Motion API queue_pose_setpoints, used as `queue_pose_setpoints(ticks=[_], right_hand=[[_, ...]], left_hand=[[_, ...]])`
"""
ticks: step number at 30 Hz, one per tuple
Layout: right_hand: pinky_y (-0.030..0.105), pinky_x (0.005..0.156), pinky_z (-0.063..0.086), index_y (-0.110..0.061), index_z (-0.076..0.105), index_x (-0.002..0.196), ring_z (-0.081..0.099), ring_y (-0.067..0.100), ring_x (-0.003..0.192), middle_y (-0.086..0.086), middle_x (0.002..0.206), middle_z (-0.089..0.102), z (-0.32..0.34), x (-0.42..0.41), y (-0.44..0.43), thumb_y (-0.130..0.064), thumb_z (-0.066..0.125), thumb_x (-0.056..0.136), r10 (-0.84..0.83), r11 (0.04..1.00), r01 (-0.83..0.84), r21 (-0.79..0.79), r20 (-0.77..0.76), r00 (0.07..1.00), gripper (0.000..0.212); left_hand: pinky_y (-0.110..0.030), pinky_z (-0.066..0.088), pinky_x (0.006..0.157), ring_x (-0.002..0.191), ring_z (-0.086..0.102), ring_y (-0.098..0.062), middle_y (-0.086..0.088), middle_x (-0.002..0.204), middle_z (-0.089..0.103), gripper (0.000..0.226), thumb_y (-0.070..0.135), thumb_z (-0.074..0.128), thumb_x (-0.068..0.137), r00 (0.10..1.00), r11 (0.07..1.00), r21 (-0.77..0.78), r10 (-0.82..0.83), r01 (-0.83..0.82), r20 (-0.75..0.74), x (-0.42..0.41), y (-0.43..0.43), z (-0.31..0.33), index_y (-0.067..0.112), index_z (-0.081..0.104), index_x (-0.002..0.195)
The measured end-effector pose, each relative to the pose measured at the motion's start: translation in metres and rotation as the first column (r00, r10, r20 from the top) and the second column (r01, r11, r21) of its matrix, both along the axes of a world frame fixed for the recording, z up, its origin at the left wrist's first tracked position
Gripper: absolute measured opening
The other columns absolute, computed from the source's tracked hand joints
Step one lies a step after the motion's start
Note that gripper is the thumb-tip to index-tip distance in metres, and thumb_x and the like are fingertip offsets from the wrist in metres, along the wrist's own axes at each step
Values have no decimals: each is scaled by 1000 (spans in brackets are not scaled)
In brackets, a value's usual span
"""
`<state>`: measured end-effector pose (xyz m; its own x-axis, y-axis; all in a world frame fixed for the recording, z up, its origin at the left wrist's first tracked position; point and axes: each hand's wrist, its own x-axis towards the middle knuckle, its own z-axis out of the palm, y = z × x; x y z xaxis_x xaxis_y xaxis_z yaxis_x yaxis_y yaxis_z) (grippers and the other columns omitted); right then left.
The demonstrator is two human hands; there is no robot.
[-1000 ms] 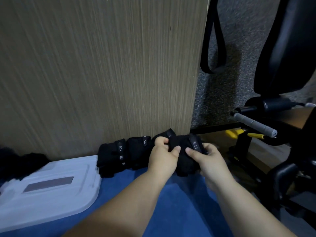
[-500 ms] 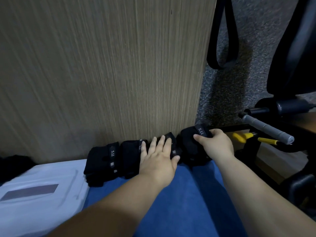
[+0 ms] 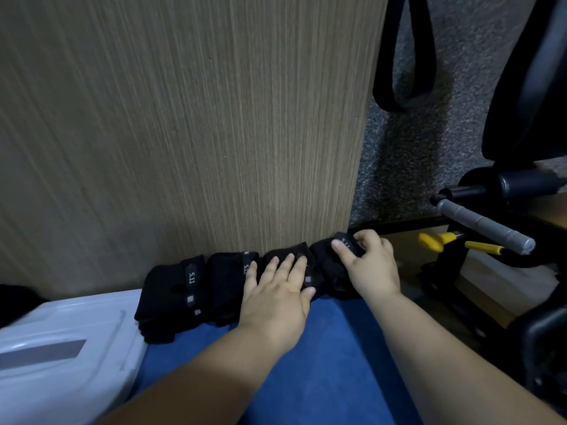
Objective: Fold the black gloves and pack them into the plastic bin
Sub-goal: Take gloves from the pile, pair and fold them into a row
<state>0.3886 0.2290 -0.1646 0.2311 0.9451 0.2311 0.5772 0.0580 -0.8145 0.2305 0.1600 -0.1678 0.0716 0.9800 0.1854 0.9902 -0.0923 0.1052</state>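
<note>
Leftward, what looks like a white plastic lid [image 3: 61, 348] lies on the blue surface [image 3: 337, 348]. Beside it, four folded black gloves [image 3: 165, 299] line the wooden panel [image 3: 184, 133]; the left hand [image 3: 276, 299] presses flat on the third, and the right hand [image 3: 371, 271] curls round the end glove [image 3: 325, 262].

1. The bench [image 3: 337, 363] has a blue top, and its far edge meets an upright wood panel [image 3: 184, 148].
2. Black gloves [image 3: 165, 299], folded into four bundles, lie in a row along that far edge. They touch one another and sit against the panel.
3. The rightmost bundle [image 3: 325, 259] sits at the far right corner, where the panel ends.
4. A white plastic lid [image 3: 61, 348] with a grey label covers the left side, its edge just beside the leftmost bundle.
5. A dark heap [image 3: 15, 302] shows at the far left; too dim to tell what it is.
</note>
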Motion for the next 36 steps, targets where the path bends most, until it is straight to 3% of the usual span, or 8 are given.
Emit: queue_pose_setpoints(ticks=[5, 13, 22, 26, 32, 36], right_hand=[[42, 94, 42, -17, 49, 127, 51, 31, 116, 10, 130, 53, -7, -3, 4, -43, 40, 99, -34, 999, 35, -21, 36, 999, 39], [48, 95, 43, -23, 47, 125, 52, 29, 116, 6, 131, 54, -9, -8, 6, -45, 43, 96, -33, 996, 42, -74, 118, 992, 36], [46, 94, 45, -23, 48, 127, 54, 27, 115, 3, 128, 56, -1, -2, 7, -61, 52, 86, -13, 992, 32, -118, 155, 988, 56], [47, 100, 40, -27, 49, 130, 47, 29, 122, 4, 131, 53, 14, 0, 0, -63, 55, 82, -98, 993, 110, -51, 187, 977, 60], [47, 100, 32, -31, 51, 127, 38, 28, 127, 4, 134, 49, 33, -6, -27, -49, 61, 83, -138, 990, 138, 18, 241, 961, 48], [46, 101, 29, -30, 57, 117, 35, 25, 125, 0, 126, 52, 38, -27, -51, -38, 63, 84, -148, 978, 98, 185, 282, 948, 35]], left_hand=[[-44, -12, 116, 148, -1, -14, 10, 162, 2, 58, 50, 17, 101, 1000, 1000, 6, 0, 0, 14, 1, 0, -2, 31, 0, 153], [-45, -13, 116, 148, -3, -16, 9, 162, -1, 62, 57, 17, 98, 1000, 998, -60, 4, -3, 8, 3, 0, 0, 33, 1, 153], [-46, -12, 117, 148, -2, -17, 7, 162, 2, 65, 60, 14, 97, 999, 993, -121, 7, -11, -33, 5, 3, 13, 30, 1, 153], [-43, -9, 119, 148, -1, -17, 5, 162, 6, 64, 58, 13, 98, 1000, 997, -75, -10, 9, -18, 1, 1, 21, 28, 5, 153], [-40, -5, 120, 148, 0, -14, 7, 161, 11, 61, 55, 16, 99, 998, 1000, -12, 6, -5, 55, -19, -23, 31, 25, 12, 153], [-37, -2, 120, 148, 2, -11, 10, 160, 12, 58, 52, 18, 100, 993, 997, 26, 67, -70, 100, -52, -52, 33, 26, 14, 153]])
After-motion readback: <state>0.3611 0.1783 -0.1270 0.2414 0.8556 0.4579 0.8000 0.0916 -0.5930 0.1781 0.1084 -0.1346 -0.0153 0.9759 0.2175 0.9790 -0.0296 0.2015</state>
